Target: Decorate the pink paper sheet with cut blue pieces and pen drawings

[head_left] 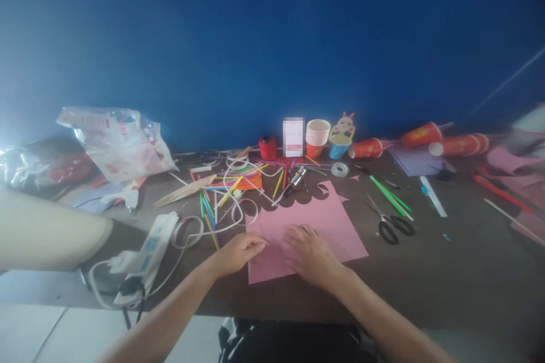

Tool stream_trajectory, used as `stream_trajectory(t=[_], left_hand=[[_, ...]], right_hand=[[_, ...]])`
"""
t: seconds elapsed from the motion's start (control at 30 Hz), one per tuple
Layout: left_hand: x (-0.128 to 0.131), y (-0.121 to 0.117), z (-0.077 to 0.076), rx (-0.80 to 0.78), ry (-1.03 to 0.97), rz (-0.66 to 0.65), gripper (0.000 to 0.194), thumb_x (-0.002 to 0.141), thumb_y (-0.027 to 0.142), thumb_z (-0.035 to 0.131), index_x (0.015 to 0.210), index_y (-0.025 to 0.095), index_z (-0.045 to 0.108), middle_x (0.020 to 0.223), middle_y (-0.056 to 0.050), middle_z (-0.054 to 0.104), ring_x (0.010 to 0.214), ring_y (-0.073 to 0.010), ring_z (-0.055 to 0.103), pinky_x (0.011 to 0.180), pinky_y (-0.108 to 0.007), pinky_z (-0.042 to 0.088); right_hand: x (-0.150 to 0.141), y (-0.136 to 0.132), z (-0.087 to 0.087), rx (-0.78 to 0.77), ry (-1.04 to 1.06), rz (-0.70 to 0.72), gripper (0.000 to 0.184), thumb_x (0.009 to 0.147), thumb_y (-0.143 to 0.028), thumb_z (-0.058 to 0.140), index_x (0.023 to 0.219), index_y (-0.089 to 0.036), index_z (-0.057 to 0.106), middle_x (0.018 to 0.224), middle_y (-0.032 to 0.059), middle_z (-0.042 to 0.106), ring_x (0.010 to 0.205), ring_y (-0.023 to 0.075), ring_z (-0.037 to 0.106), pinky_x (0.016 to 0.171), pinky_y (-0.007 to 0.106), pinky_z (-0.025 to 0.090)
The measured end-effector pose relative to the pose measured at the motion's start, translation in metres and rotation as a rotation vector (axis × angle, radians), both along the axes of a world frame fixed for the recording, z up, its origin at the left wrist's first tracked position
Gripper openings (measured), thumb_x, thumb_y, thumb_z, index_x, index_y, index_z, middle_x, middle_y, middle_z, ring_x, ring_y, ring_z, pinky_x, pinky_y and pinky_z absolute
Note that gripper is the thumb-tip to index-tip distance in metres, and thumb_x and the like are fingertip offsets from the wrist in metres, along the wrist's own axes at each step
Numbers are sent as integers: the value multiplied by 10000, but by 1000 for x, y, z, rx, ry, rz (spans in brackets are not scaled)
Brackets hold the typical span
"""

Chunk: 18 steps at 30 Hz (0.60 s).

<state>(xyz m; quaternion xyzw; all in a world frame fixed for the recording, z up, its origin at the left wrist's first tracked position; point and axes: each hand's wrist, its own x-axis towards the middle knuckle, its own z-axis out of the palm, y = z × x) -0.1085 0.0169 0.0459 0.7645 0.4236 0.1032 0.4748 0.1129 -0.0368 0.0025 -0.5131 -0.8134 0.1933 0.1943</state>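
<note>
A sheet of pink paper (336, 232) lies on the dark table, its far edge cut in scallops. My left hand (238, 252) rests at the sheet's left side with thumb and fingers pinched together; what they hold, if anything, is too small to make out. Flat on the middle of the paper, fingers stretched out and a little blurred, is my right hand (313, 255). Black-handled scissors (388, 222) lie partly spread to the right of the sheet. Small pink scraps (323, 188) sit by its far edge.
A power strip (151, 252) with cables stands left, near a glue gun (130, 195) and a plastic bag (123, 144). Coloured sticks (208, 210), red yarn (268, 148), a lit phone (293, 139), stacked paper cups (317, 139) and tape (339, 169) line the back. Green straws (389, 194) lie right.
</note>
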Motion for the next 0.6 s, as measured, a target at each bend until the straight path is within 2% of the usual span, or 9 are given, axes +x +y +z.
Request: stream_trajectory(t=[0.07,0.17,0.23,0.3,0.43,0.5,0.6], left_hand=[[-1,-8,5,44,35,-77,282,876,309,427,923,192,679,970,-46,664,927,-168,591,839,-254,432],[-4,-19,7,109,91,-135,276,886,251,405,892,220,679,1141,-42,612,1070,-172,549,934,-275,389],[-8,-21,5,135,120,-139,277,892,239,399,924,243,674,1238,-27,560,1142,-170,509,984,-295,358],[-11,-20,1,166,138,-139,276,894,237,397,950,254,667,1282,-19,530,1187,-169,473,1013,-313,336],[-10,-12,-4,244,186,-178,269,883,227,408,858,219,675,1317,-36,497,1201,-183,461,990,-309,361],[-9,-10,-3,273,217,-207,278,884,236,406,819,198,674,1330,-51,481,1201,-195,460,990,-313,359],[-11,-9,-1,291,221,-256,279,884,221,401,824,190,672,1317,-59,494,1226,-203,433,1013,-328,335]], right_hand=[[-8,-3,3,3,-109,-25,414,746,-327,619,1140,-223,552,1254,115,492,1144,298,412,928,473,371],[-7,11,11,11,-174,-13,320,797,-291,557,1103,-203,579,1187,110,540,1092,269,456,902,413,395],[1,35,19,38,-216,-66,259,840,-193,469,1061,-190,605,1079,94,588,1029,235,492,894,366,398],[10,66,27,98,-294,-138,285,862,-144,414,1061,-195,611,1012,91,592,965,218,506,866,341,402],[18,118,30,120,-374,-152,316,844,-73,406,1030,-196,630,1008,104,573,997,235,478,807,335,413],[15,128,28,120,-385,-136,305,841,-64,405,982,-190,644,1011,115,566,1015,243,466,798,339,414],[6,123,27,132,-387,-129,304,851,-77,393,1010,-185,628,1005,122,554,1000,244,468,797,347,413]])
